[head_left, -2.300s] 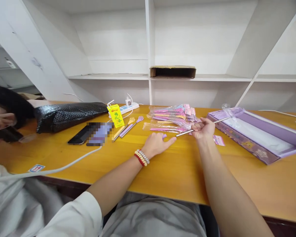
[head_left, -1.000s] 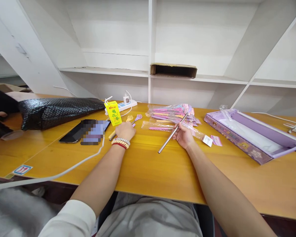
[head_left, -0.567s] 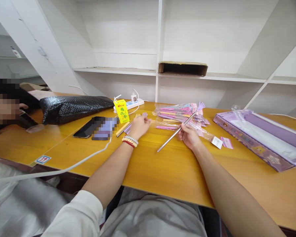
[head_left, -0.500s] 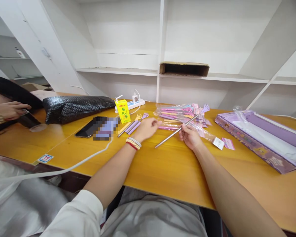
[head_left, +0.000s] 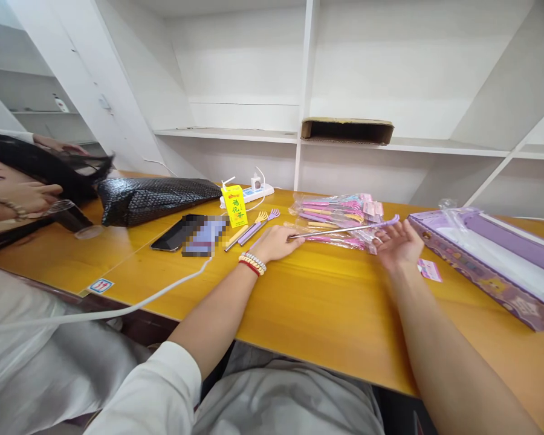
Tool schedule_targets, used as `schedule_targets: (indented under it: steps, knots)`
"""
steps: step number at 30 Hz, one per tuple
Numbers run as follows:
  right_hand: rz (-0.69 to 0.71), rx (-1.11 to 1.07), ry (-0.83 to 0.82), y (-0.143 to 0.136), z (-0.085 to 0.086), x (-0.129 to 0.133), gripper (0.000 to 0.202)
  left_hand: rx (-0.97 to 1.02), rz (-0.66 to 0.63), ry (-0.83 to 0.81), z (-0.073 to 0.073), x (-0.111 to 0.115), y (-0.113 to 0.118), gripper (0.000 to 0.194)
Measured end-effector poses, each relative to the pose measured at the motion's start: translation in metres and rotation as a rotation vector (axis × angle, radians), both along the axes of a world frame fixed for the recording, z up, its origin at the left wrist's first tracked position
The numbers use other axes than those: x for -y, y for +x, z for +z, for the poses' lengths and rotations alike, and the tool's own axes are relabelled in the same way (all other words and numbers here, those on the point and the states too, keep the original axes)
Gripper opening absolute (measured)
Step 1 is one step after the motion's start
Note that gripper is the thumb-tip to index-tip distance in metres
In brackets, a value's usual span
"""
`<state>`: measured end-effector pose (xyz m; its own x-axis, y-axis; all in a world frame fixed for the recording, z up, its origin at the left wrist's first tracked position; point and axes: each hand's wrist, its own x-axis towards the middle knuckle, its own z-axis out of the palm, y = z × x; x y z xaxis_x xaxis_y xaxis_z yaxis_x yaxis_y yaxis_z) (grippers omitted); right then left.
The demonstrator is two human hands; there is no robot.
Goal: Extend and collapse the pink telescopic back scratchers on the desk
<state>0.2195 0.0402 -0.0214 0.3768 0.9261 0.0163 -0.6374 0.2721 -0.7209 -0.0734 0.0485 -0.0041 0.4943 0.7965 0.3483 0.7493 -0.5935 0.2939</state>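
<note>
Grip: left hand (head_left: pixel 277 243) is clamped on the left end of a thin metal rod (head_left: pixel 340 231), thumb and fingers pinched together. Right hand (head_left: pixel 399 248) stands with its fingers apart, palm turned up, just on the near side of a purple claw head (head_left: pixel 391 222) at the rod's right end; from my feed I cannot tell whether they touch. My reading: the bare end is pinched so that the claw head is left free and the shaft can be steered from one side.

Position: the rod runs rightward out of the left hand, angled slightly far, and spans the gap between both hands above the counter (head_left: pixel 326 302).

Outward: bagged sticks (head_left: pixel 329 212) lie piled just beyond the rod, presumably placed there for reach by either hand. Left of the left hand I log a yellow stick (head_left: pixel 239 233) and purple sticks (head_left: pixel 252 231), unwrapped, roughly parallel, heads far; likely set aside to keep them apart from the bagged ones. Just beyond, a yellow carton (head_left: pixel 234 206) stands upright by the power strip (head_left: pixel 249 196). Near the right hand: a pink card (head_left: pixel 430 270), then a purple box (head_left: pixel 474 269), open side up. Far left: a black parcel (head_left: pixel 163 198).
</note>
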Motion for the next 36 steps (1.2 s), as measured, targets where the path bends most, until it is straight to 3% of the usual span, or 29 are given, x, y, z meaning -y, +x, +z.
schedule_targets:
  steps: [4, 9, 13, 19, 22, 29, 36]
  knots:
    - [-0.155, 0.070, -0.063, 0.018, -0.005, -0.004, 0.022, -0.039, 0.024, -0.018, 0.004, -0.003, -0.008, 0.054]
    - [-0.046, 0.451, -0.071, 0.000, -0.009, -0.008, 0.032, -0.165, 0.110, 0.032, 0.008, -0.002, -0.011, 0.065]
    - [0.049, 0.433, -0.068, -0.007, -0.011, -0.008, 0.032, -0.253, 0.131, 0.024, 0.010, 0.001, -0.008, 0.069]
    - [-0.011, 0.391, 0.003, 0.000, -0.016, -0.010, 0.015, -0.352, 0.166, -0.041, 0.012, 0.010, 0.003, 0.079]
    - [-0.020, 0.387, 0.061, -0.013, -0.014, -0.006, 0.013, -0.363, 0.134, -0.073, 0.014, 0.018, 0.015, 0.083]
    - [0.237, 0.489, 0.151, -0.069, -0.006, 0.014, 0.020, -0.324, 0.075, -0.140, 0.014, 0.041, 0.040, 0.077]
    - [0.201, 0.713, -0.001, -0.057, -0.013, 0.006, 0.016, -0.203, 0.010, -0.175, 0.004, 0.040, 0.035, 0.061]
